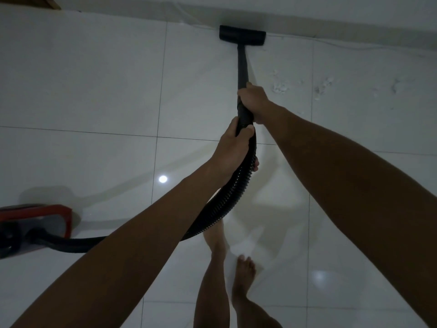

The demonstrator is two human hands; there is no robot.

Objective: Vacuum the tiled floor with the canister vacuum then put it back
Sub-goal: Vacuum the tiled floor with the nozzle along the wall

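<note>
A: Head view, hidden items?
B: Canister vacuum, near left, cut by the frame edge; hose partly behind the left forearm.
A: Hands?
B: Right hand wrapped around wand; left hand gripping the hose end. Floor head far, touching the wall base on tiled floor.

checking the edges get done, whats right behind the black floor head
Behind the floor head is the white wall base, with a thin white cable alongside on the tiled floor. The strip under the head is hidden.
</note>
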